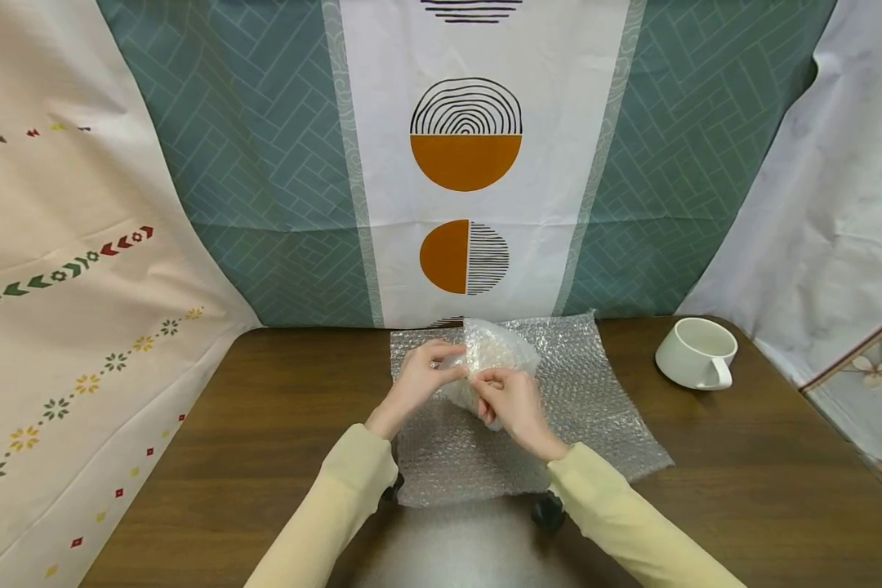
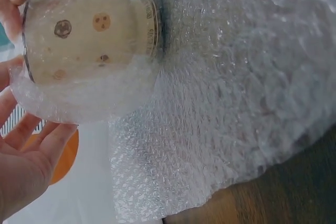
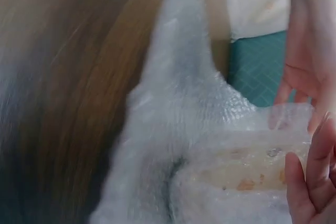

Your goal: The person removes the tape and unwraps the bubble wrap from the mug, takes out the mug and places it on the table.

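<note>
A cream, cylinder-shaped container [image 2: 89, 35] with small brown printed faces, a dark edge and lettering near one end shows through a layer of bubble wrap [image 1: 494, 343]. On its left side, my left hand [image 1: 422, 376] pinches the wrap near the container's end, thumb on one side and fingers on the other. My right hand [image 1: 510, 396] pinches the same wrap from the right, its fingertips close to the left ones. Beneath both hands spreads a large bubble wrap sheet [image 1: 581, 408]. The wrap blurs most of the container, and in the head view it hides the print.
A white cup [image 1: 694, 355] with its handle toward the front stands on the brown wooden table [image 1: 287, 408] at the right. Patterned cloths [image 1: 265, 163] hang behind the table and at both sides. A dark round object [image 1: 547, 513] sits by the right wrist.
</note>
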The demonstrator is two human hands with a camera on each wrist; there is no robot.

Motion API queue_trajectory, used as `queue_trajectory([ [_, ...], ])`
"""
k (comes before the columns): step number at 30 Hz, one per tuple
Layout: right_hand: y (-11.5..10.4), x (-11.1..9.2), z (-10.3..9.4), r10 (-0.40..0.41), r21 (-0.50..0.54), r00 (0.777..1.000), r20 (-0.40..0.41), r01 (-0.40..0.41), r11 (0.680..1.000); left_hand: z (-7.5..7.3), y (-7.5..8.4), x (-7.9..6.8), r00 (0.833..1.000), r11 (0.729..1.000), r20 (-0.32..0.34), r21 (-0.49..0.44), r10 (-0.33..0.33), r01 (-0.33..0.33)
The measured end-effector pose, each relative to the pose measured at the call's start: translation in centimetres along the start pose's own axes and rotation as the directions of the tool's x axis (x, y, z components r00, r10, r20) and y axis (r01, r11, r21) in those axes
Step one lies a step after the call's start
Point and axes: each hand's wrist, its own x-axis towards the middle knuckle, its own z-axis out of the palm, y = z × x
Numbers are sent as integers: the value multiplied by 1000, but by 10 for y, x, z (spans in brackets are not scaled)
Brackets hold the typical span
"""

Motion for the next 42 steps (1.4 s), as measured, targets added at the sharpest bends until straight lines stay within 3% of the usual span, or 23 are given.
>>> queue_trajectory([
  [4,-4,2,-4,91,201,992,92,-108,974,-3,-2,-2,1000,1000,2,-3,-2,2],
  [6,-6,2,-5,114,246,986,123,-141,959,-3,-4,-2,1000,1000,5,-9,-2,2],
  [9,-16,0,-6,124,254,982,141,-157,954,-3,-6,-3,1000,1000,6,-11,2,-2],
  [13,-13,0,-5,146,255,985,88,-164,953,0,-5,-3,1000,1000,0,-18,15,-15],
  [17,-4,0,-3,128,170,992,-17,-123,978,3,-1,-1,999,999,-7,-15,37,-37],
  [22,-4,-4,-1,-5,-69,992,-129,-3,998,5,2,-1,999,999,-15,-6,32,-32],
  [25,-3,-5,-1,-130,-260,976,-174,81,962,5,3,-1,999,999,-17,8,42,-41],
  [28,-2,-6,-2,-235,-426,951,-200,132,895,5,4,-1,998,998,-25,34,59,-58],
  [31,-2,-7,-3,-306,-528,929,-209,156,835,6,3,0,997,996,-28,62,73,-71],
  [36,0,-7,-4,-390,-578,899,-201,213,788,7,1,1,997,994,-18,75,79,-77],
  [38,0,-6,-4,-393,-569,897,-201,220,792,7,0,1,997,994,-16,72,80,-78],
  [42,-2,-4,-6,-369,-510,907,-200,225,830,7,1,1,997,995,-14,61,78,-77],
])
